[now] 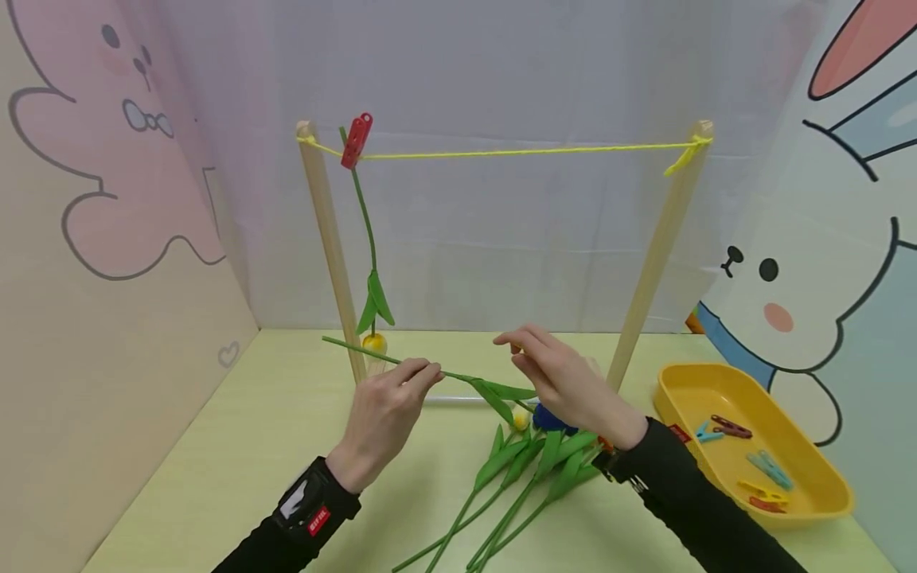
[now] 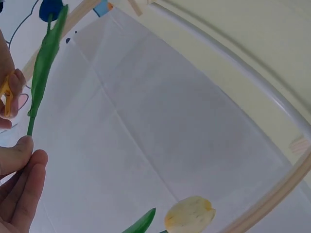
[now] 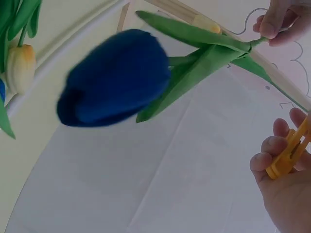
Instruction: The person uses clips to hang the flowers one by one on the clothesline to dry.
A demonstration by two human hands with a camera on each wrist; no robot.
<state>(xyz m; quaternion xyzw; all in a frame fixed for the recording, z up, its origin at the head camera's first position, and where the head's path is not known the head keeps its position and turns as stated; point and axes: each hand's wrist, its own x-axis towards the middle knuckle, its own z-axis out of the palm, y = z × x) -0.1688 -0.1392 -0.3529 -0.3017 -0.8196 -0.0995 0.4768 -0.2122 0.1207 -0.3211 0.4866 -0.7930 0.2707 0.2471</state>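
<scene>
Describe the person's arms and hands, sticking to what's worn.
Long black sleeves cover both forearms. The left hand and right hand are bare, without gloves. At the left wrist, a black band carries a pale patch and a red label with white lettering.

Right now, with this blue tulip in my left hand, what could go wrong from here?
The left hand pinches the blue tulip by its thin stem, so it might twist or slip. The small yellow clip in the right hand could slip free if squeezed off-center. The yellow string carries a hanging tulip, held by a red clip; tugging the string might shake that flower loose.
</scene>
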